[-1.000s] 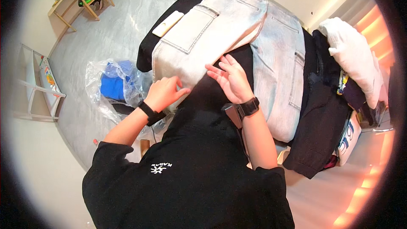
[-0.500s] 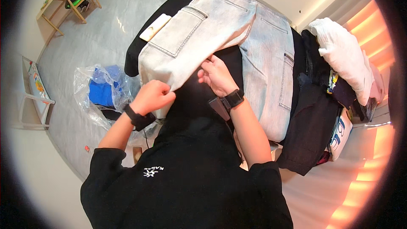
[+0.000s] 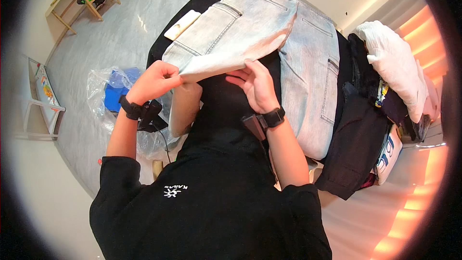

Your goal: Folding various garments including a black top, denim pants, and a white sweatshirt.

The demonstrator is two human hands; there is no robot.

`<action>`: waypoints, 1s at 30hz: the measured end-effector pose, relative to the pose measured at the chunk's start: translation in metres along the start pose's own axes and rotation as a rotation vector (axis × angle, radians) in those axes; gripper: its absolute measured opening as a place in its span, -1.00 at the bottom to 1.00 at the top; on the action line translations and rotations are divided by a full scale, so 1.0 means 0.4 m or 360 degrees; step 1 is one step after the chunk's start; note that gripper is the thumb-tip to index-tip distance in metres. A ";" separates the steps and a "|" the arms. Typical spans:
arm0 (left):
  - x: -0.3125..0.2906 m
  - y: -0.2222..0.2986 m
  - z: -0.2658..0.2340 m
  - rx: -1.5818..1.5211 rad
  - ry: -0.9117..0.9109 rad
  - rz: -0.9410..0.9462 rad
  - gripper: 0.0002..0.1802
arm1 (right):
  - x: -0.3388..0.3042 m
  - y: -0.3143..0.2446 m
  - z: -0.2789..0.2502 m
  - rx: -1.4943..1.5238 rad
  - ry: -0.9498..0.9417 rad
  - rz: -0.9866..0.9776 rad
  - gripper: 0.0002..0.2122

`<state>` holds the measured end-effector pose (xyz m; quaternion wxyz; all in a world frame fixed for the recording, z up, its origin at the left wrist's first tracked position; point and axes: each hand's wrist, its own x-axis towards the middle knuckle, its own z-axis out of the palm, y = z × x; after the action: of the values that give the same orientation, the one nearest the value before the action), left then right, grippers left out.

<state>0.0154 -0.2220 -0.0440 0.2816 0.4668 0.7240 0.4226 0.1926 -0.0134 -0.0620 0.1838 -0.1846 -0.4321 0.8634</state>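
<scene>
your left hand [image 3: 153, 83] pinches folded hem of pale blue washed denim jeans [image 3: 250, 24] – right hand [image 3: 255, 85] grips same edge at 3 o'clock; jeans spread over black cloth-covered surface [image 3: 163, 43], toward 12 o'clock.

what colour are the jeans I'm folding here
The jeans are a pale, washed-out light blue denim, seen clearly in the head view, with both hands at the folded leg's edge.
</scene>
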 end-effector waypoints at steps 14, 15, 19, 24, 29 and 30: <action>-0.092 -0.313 0.095 0.0576 0.0235 -0.0672 -0.49 | -0.098 0.076 -0.014 -0.0541 -0.0446 -0.0305 -0.43; -0.076 -0.301 0.081 0.0461 0.0337 -0.0653 -0.48 | -0.096 0.075 -0.019 -0.0613 -0.0485 -0.0409 -0.42; -0.051 -0.265 0.071 -0.0042 0.0147 -0.0420 -0.54 | -0.096 0.070 -0.015 -0.0516 -0.0454 -0.0519 -0.36; -0.037 -0.323 0.116 -0.0403 0.0179 -0.0292 -0.70 | -0.100 0.033 -0.034 -0.0502 -0.0557 -0.0154 -0.38; -0.051 -0.294 0.121 -0.0401 -0.0002 -0.0474 -0.62 | -0.094 0.064 -0.065 -0.0789 -0.0533 -0.0048 -0.46; -0.055 -0.298 0.111 -0.0320 -0.0068 -0.0497 -0.61 | -0.088 0.078 -0.061 -0.0682 -0.0547 -0.0221 -0.48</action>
<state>0.0077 -0.2512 -0.1694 0.4044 0.3270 0.7357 0.4340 0.2298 -0.0310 -0.0954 0.1233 -0.0402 -0.6412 0.7563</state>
